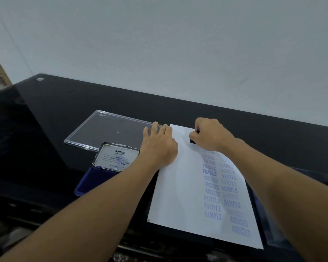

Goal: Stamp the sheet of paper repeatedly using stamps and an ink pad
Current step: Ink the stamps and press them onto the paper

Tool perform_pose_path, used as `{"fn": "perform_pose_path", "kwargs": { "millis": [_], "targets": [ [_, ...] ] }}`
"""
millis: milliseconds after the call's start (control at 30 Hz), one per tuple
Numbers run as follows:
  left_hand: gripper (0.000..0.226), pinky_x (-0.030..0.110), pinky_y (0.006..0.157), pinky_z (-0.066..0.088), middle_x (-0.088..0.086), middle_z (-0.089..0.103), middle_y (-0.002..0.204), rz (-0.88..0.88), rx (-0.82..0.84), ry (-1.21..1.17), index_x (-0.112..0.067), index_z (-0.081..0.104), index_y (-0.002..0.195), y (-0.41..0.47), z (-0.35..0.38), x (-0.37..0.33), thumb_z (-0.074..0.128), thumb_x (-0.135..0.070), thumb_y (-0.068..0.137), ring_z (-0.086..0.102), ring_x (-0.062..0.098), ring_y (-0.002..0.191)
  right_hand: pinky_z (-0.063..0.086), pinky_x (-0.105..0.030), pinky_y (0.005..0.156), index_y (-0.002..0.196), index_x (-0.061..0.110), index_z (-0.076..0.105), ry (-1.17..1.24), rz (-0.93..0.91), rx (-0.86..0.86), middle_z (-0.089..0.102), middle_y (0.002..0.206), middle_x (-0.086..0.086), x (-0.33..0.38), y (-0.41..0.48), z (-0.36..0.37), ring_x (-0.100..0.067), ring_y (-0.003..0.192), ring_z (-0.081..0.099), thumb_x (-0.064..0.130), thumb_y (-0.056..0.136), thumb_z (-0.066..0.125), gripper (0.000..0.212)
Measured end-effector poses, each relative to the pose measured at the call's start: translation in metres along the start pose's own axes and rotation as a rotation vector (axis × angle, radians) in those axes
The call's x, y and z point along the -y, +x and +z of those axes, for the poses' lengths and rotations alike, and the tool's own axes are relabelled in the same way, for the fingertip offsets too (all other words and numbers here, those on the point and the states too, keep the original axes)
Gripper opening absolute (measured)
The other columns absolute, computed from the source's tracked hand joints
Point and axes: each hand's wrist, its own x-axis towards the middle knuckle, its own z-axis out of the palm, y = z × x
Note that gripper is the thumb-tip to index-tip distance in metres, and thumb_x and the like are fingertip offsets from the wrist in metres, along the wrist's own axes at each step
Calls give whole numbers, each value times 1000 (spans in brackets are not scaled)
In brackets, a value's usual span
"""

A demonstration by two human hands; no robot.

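A white sheet of paper [182, 188] lies on the black table, printed with two columns of blue stamp marks reading AIR MAIL, FRAGILE, AMENDED and SAMPLE. My right hand [211, 135] grips a small dark stamp [192, 140] and holds it down on the paper near its top edge, above the left column. My left hand [159, 146] lies flat with straight fingers on the sheet's upper left edge. The ink pad [95, 178] sits open left of the paper, blue pad facing up, its metal lid [115, 156] raised; my left forearm crosses over part of it.
A clear plastic lid or tray [106, 129] lies behind the ink pad on the glossy black table [55, 114]. A dark blue item [261, 214] shows along the paper's right edge under my right forearm. A pale wall stands behind the table.
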Motion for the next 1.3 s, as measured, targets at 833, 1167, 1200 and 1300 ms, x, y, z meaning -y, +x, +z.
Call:
{"fn": "perform_pose_path", "kwargs": {
  "millis": [833, 1167, 1200, 1300],
  "targets": [
    [47, 56, 116, 15, 4, 28, 157, -6, 19, 86, -8, 31, 143, -3, 0, -3, 24, -27, 101, 13, 33, 147, 31, -27, 51, 73, 22, 32, 57, 35, -91, 47, 69, 0, 8, 1, 21, -15, 58, 43, 18, 96, 51, 30],
    [49, 56, 118, 11, 5, 23, 161, -13, 40, 76, -8, 26, 147, -3, -1, -3, 23, -27, 102, 8, 32, 150, 33, -31, 49, 73, 18, 34, 74, 33, -136, 48, 66, -3, 7, -1, 29, -17, 57, 40, 12, 90, 48, 23],
    [50, 56, 118, 11, 5, 23, 161, -15, 43, 75, -8, 26, 147, -3, -1, -4, 23, -27, 102, 7, 32, 150, 34, -31, 50, 73, 18, 35, 77, 34, -140, 48, 67, -4, 7, -1, 30, -17, 57, 40, 12, 90, 47, 22],
    [50, 56, 119, 10, 5, 22, 161, -16, 47, 75, -8, 25, 148, -3, -2, -4, 23, -26, 101, 6, 32, 150, 36, -31, 51, 74, 18, 36, 73, 41, -131, 50, 69, -3, 7, 1, 28, -17, 60, 43, 14, 91, 49, 21]
  ]
}}
